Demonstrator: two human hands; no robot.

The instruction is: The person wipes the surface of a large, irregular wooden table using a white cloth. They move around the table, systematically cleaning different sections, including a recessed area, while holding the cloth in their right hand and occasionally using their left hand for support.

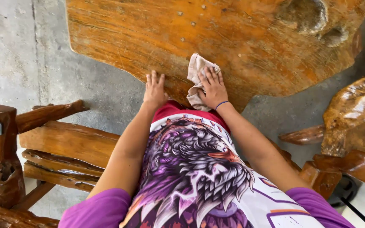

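Observation:
A large varnished wooden table top (233,38) with an irregular outline fills the upper part of the view. My right hand (213,89) presses flat on a crumpled beige cloth (196,71) near the table's front edge; a blue band circles that wrist. My left hand (154,90) rests palm down on the same edge, fingers spread, just left of the cloth and holding nothing. Below the hands I see my own shirt, white and purple with a bird print.
A rustic wooden bench (55,147) stands at the lower left on the grey concrete floor (22,55). A gnarled polished wooden seat (355,118) sits at the right. A knotty hollow (313,19) marks the table's far right.

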